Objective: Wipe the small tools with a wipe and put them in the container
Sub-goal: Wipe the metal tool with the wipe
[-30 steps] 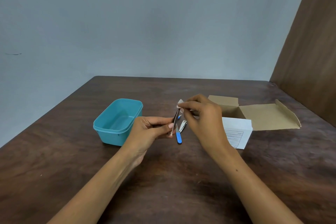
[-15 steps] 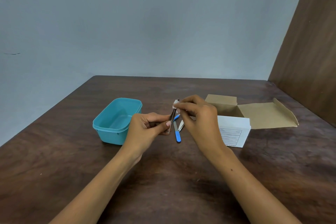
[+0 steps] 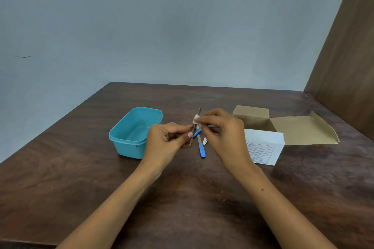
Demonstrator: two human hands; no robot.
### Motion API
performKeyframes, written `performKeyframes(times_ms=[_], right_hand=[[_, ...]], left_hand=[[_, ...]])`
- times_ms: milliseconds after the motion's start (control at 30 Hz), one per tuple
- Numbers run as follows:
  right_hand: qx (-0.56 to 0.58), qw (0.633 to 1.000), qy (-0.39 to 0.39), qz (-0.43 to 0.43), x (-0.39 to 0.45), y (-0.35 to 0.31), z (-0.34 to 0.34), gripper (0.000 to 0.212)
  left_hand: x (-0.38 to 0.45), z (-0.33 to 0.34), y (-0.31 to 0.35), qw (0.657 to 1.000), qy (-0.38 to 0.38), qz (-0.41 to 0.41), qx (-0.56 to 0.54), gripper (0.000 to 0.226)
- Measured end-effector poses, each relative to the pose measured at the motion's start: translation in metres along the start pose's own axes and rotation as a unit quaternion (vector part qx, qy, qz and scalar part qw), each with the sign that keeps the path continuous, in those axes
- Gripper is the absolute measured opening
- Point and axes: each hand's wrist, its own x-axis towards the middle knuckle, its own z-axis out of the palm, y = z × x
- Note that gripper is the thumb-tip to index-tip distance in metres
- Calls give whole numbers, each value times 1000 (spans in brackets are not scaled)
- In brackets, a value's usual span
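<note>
My left hand [image 3: 168,139] pinches the lower end of a thin metal tool [image 3: 198,111], which stands nearly upright above the table. My right hand [image 3: 224,129] pinches a small white wipe [image 3: 196,121] around the tool's upper half. On the table below the hands lie a blue-handled tool [image 3: 201,149], another blue tool [image 3: 197,133] partly hidden, and a small silver tool [image 3: 204,141]. An open turquoise container [image 3: 129,143] stands left of my left hand, with nothing visible inside.
An open cardboard box [image 3: 283,127] with a white front panel [image 3: 263,147] sits on the dark wooden table [image 3: 81,178] right of my right hand. A brown wooden panel [image 3: 348,66] rises at the far right. A grey wall is behind.
The wipe in my right hand has slid down from the tip of the metal tool, so the tip now shows above it. Both hands stay in about the same place.
</note>
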Motion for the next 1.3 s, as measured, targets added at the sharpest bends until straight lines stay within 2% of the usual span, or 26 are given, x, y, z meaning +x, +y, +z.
performKeyframes(times_ms=[100, 267, 333, 500, 833, 900, 967, 1067, 1167, 1233, 1300], right_hand=[[0, 1000, 8, 6, 1, 0, -2, 18], [49, 995, -78, 31, -3, -10, -1, 14], [42, 994, -98, 21, -4, -11, 1, 14], [-1, 997, -68, -29, -2, -7, 2, 15], [-51, 981, -160, -100, 0, -12, -11, 10], [-47, 984, -145, -95, 1, -12, -11, 10], [-7, 996, -73, -48, 2, -12, -11, 10], [111, 988, 30, 99, 4, -13, -14, 10], [221, 948, 32, 225, 5, -13, -12, 20], [254, 931, 27, 260, 4, -14, -10, 24], [283, 918, 7, 279, 3, -16, -9, 18]], left_hand=[[-1, 3, 0, 1000, -2, -19, -25, 25], [1, -1, 0, 998, 36, -42, -40, 21], [0, -1, 2, 997, 45, -41, -39, 22], [0, 1, 3, 996, 41, -56, -54, 21], [0, 5, 5, 992, 50, -90, -74, 18], [0, 6, 4, 992, 51, -84, -73, 17], [1, 6, 4, 992, 56, -83, -77, 18], [1, 7, 5, 994, 63, -70, -63, 19], [0, 9, 4, 997, 64, -30, -24, 24], [0, 9, 4, 998, 64, -2, -13, 25], [-1, 8, 3, 998, 68, 18, 0, 24]])
